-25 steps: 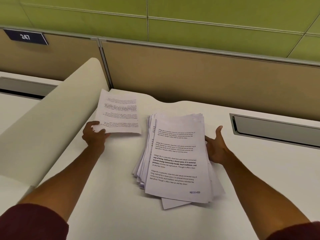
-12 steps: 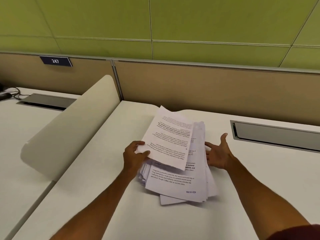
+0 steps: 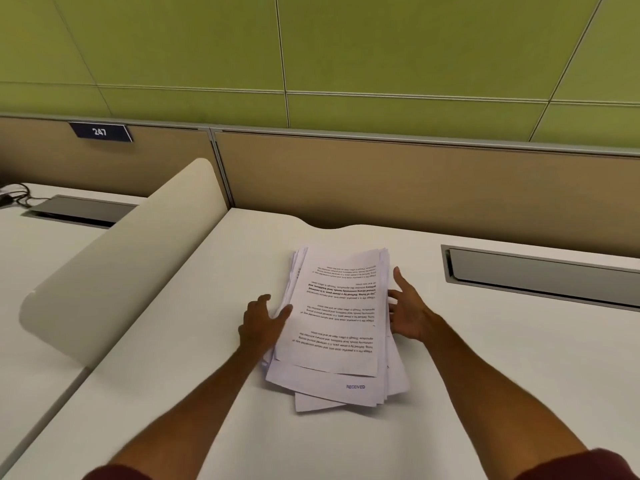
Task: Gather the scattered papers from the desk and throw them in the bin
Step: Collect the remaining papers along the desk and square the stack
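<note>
"247" on plaque point(image 3: 99, 132), "RECEIVED" on sheet point(image 3: 332, 382)

Open-plan office workstation. A white bench point(image 3: 485, 393) backs onto tan partition panels point(image 3: 415, 188) with grey metal trim. A dark plate point(image 3: 99, 132) on the left panel reads "247". A curved cream divider point(image 3: 121, 258) separates this bench from the next one. Each bench has a recessed grey cable hatch point(image 3: 540, 271), and black cables point(image 3: 17, 195) lie at the far left. Green wall panels point(image 3: 381, 46) rise behind. A stack of printed papers point(image 3: 339, 317) lies on the bench.
</note>
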Demonstrator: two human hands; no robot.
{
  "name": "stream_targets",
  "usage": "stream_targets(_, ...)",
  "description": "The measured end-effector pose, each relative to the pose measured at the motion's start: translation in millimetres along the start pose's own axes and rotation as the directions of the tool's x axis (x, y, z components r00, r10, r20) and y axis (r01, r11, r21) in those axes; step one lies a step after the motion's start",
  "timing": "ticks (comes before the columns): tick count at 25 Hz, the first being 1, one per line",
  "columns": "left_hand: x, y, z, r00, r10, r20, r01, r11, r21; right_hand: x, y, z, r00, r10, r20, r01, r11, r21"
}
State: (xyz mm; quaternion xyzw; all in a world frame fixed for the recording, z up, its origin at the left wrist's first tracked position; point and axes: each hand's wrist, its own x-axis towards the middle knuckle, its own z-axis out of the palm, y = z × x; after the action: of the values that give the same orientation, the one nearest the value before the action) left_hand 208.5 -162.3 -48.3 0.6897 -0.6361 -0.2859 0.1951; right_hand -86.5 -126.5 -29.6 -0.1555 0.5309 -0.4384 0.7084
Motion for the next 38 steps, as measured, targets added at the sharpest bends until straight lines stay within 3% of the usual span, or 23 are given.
stream_targets(2, 10, 1, 11, 0.988, -0.031, 0.153, 0.026, 0.999, 0.034, 0, -1, 3, 1.000, -0.001, -0.021, 0.000, 0.999, -0.050)
stream_targets(6, 8, 15, 23, 0.980, -0.128, 0.155, 0.110, 0.987, 0.119, 2, 10, 3, 1.000, 0.020, 0.017, -0.020, 0.999, -0.047)
stream_targets(10, 7, 17, 25, 0.949, -0.191, 0.250, 0.161, 0.978, 0.133, 5, 15, -8, 0.999, -0.008, 0.034, 0.016, 0.971, -0.239)
stream_targets(15, 18, 8, 20, 0.926, -0.211, 0.312, 0.290, 0.929, -0.232, -2, 18, -16, 0.968, -0.245, 0.051, 0.245, 0.891, -0.383)
stream_targets(19, 7, 35, -6, 0.957, -0.046, 0.288, 0.217, 0.772, -0.597, -28, -2, -18, 0.898, -0.409, 0.162, 0.439, 0.819, -0.369)
stream_targets(20, 1, 51, -14, 0.960, 0.046, 0.276, 0.157, 0.727, -0.669, -34, -9, -16, 0.869, -0.467, 0.162, 0.492, 0.789, -0.367)
stream_targets(22, -9, 86, -23, 0.979, 0.173, 0.111, -0.043, 0.700, -0.713, -46, -27, -8, 0.790, -0.600, 0.128, 0.601, 0.714, -0.358)
stream_targets(24, -17, 117, -24, 0.967, 0.232, -0.106, -0.241, 0.689, -0.683, -59, -42, -3, 0.692, -0.717, 0.087, 0.697, 0.630, -0.343)
stream_targets(26, -26, 139, -19, 0.939, 0.277, -0.204, -0.339, 0.643, -0.687, -68, -52, -5, 0.610, -0.790, 0.070, 0.759, 0.556, -0.339)
stream_targets(33, -38, 181, -2, 0.897, 0.261, -0.356, -0.431, 0.696, -0.574, -84, -56, -22, 0.488, -0.873, -0.010, 0.797, 0.451, -0.401)
stream_targets(38, -35, 192, -6, 0.908, 0.221, -0.355, -0.392, 0.747, -0.537, -74, -66, -19, 0.474, -0.878, -0.067, 0.779, 0.454, -0.433)
